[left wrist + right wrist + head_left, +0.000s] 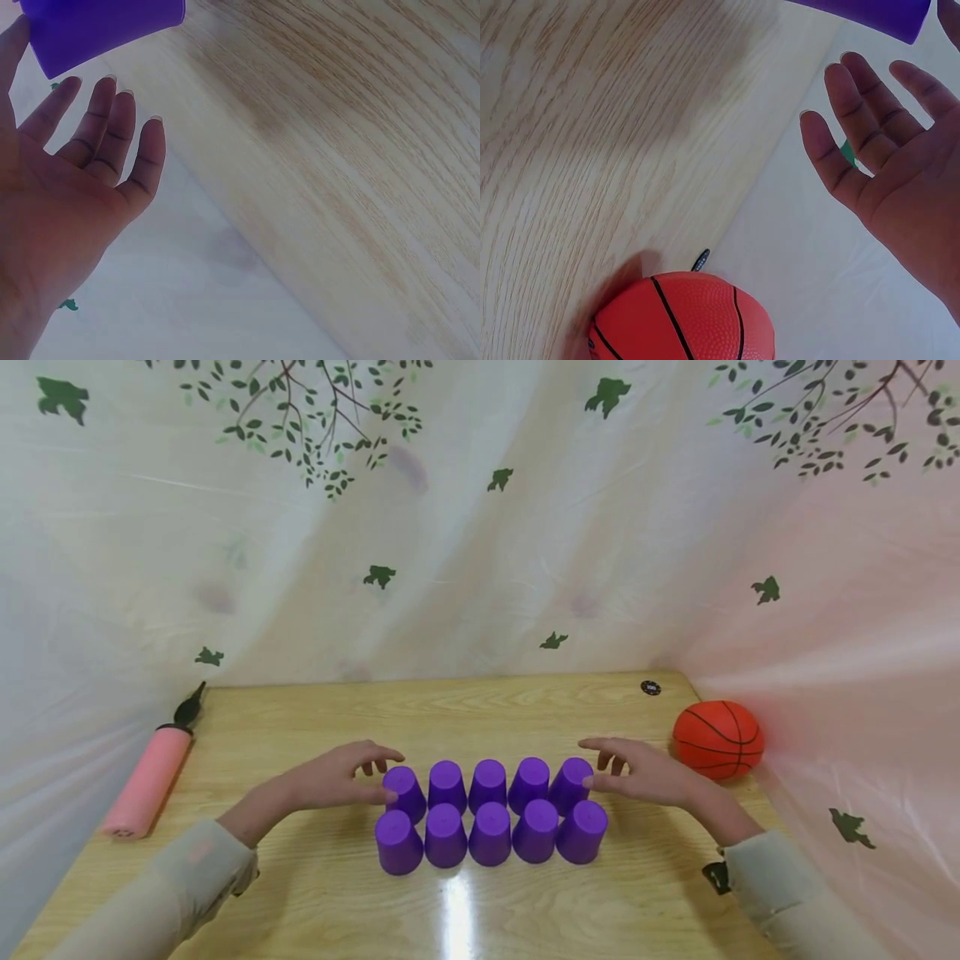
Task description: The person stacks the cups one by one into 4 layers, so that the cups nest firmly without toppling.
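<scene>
So we've got ten purple cups (491, 839) standing upside down on a wooden table (442, 710), two rows of five, around the middle and well in from the left and right edges. The cups in each row sit pretty tight together, and the front row is just in front of the back one.

Our left hand (337, 777) is at the left end of the back row, fingers spread and a bit bent, thumb overlapping the side of the end cup (408, 800). Honestly we can't tell if it's actually touching. Our right hand (648, 771) is at the other end, fingers loosely spread too, thumb by the last cup (567, 788) over there, and again we can't tell whether there's contact.

As for the other stuff, we can see a pink pump (150, 783) lying along the left edge, its black nozzle (189, 706) up by the back left corner. A red ball (717, 739) with black lines sits at the right edge, and a small black chip (651, 687) lies flat near the back right corner. Behind the back edge there's a pale sheet (450, 627) with green leaves (607, 397) on it
</scene>
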`<state>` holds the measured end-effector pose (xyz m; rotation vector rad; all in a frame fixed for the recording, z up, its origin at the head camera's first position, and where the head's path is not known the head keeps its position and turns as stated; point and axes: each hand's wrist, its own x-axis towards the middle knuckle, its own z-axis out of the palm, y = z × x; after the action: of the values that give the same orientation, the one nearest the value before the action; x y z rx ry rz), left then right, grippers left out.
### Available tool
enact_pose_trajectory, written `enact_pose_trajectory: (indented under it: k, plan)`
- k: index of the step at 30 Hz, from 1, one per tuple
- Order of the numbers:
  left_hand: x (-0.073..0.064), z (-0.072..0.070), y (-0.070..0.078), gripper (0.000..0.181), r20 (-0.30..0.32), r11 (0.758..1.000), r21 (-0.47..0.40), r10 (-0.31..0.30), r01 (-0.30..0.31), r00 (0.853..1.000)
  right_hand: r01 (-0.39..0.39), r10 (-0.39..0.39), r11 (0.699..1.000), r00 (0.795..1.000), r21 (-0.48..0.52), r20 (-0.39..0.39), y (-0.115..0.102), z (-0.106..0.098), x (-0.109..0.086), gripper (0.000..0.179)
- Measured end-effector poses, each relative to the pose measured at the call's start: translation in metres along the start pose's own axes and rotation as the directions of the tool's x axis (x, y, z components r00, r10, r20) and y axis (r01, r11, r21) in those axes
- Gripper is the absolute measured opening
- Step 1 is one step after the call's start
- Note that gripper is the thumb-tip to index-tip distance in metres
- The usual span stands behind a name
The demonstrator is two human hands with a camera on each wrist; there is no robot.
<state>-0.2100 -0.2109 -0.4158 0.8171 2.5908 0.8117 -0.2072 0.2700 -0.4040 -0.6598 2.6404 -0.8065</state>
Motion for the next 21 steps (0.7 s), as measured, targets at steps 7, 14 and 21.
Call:
enact_pose_trajectory:
  k: [7,14,21]
  plan:
    - [0.0035,0.0032,-0.0017,0.06,0.011,0.999,0.023,0.035,-0.036,0.999,0.004,-0.004,1.0,1.0,-0.021,0.008,-0.0006,0.0043,0.0031,0.068]
    - [0.007,0.0022,0.0011,0.053,0.013,0.996,0.07,0.057,-0.058,0.998,0.013,-0.013,0.999,1.0,-0.046,-0.002,-0.0016,0.0065,0.0049,0.069]
    - [0.0065,-0.0024,0.0051,0.05,0.011,0.993,0.09,0.073,-0.074,0.997,0.033,-0.033,0.998,0.999,-0.054,-0.001,-0.0014,0.0085,0.0065,0.069]
